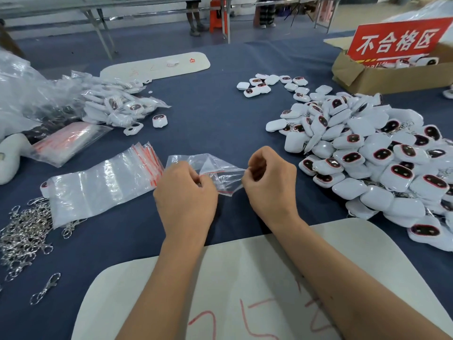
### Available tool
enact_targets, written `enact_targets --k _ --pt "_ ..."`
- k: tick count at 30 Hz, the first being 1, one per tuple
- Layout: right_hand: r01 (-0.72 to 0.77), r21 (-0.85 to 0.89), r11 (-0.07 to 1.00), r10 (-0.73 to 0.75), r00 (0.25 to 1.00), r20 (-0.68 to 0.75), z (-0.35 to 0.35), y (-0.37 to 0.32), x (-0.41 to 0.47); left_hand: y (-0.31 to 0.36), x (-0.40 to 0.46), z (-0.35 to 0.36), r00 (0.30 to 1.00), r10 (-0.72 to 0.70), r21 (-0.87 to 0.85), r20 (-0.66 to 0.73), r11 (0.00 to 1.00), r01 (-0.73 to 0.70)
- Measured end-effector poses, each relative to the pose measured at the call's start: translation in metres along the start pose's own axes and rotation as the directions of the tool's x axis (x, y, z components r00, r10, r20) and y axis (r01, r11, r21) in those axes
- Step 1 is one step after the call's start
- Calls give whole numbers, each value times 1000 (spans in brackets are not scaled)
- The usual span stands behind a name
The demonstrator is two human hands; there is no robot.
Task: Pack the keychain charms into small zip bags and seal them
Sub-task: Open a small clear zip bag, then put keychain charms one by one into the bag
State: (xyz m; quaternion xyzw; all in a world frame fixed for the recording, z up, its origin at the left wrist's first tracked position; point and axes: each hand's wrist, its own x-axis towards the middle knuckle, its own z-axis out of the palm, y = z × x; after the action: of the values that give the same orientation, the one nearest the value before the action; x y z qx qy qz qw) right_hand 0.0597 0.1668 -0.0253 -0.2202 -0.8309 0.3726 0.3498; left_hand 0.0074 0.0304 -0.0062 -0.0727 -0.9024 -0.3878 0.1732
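The table cloth (215, 114) is dark blue. The charms (382, 158) are white with dark red-rimmed faces. The clear zip bags (98, 190) have red strips.

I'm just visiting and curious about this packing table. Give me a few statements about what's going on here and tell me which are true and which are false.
1. Both hands pinch one clear zip bag. True: left hand, right hand.
2. A charm is already inside that bag. False: it looks empty.
3. The big heap of loose charms lies to the person's right. True.
4. The metal clasps sit in the cardboard box. False: they lie on the blue cloth at the left.
5. The stack of empty bags lies left of the hands. True.
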Motion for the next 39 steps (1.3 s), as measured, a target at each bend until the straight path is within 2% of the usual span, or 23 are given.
enact_targets --k 4,6,8,10,12,15,17,19,20,22,25,27,31,33,35,39 --pt "57 -63 996 -57 998 9 -4 -3 2 4 -1 1 998 58 -93 0 994 -58" --pt "97 -224 970 -111 993 -51 -13 -2 8 4 0 1 996 85 -144 -26 986 -88" --pt "47 -428 903 -130 977 -168 -27 6 18 3 2 0 991 94 -206 -93 972 -112" --pt "-108 -596 796 -39 973 -229 -41 15 26 6 2 -3 976 127 -252 -176 953 -169" --pt "-207 -680 704 104 976 -189 -44 18 25 10 1 -8 953 200 -246 -226 935 -254" --pt "-192 -725 661 197 977 -79 -36 16 20 14 -4 -10 920 313 -151 -237 924 -353" --pt "-144 -645 750 168 985 -24 -30 14 18 15 -5 -10 924 329 -43 -195 938 -343" --pt "-29 -443 896 62 996 61 -25 13 14 13 -3 -9 960 260 86 -102 964 -252" --pt "29 -356 934 7 995 99 -23 12 11 10 -2 -7 975 217 134 -53 969 -208" --pt "82 -333 939 -45 992 119 -20 14 9 4 -1 -2 989 148 133 22 980 -150" --pt "62 -473 879 -24 996 84 -19 19 12 -2 -1 4 995 60 5 76 998 -61" --pt "79 -455 887 -35 994 103 -20 22 13 -5 0 8 997 15 -50 81 999 -11" --pt "237 -158 959 -220 968 118 -18 14 9 -10 5 11 999 -19 -131 36 991 23" --pt "274 22 961 -275 958 83 -15 7 7 -7 4 11 1000 7 -226 23 974 -1" --pt "276 156 948 -298 945 136 -13 2 5 -1 1 10 999 26 -355 38 935 -10" --pt "299 233 925 -356 898 260 -9 -3 1 3 -2 11 961 7 -571 275 806 157"
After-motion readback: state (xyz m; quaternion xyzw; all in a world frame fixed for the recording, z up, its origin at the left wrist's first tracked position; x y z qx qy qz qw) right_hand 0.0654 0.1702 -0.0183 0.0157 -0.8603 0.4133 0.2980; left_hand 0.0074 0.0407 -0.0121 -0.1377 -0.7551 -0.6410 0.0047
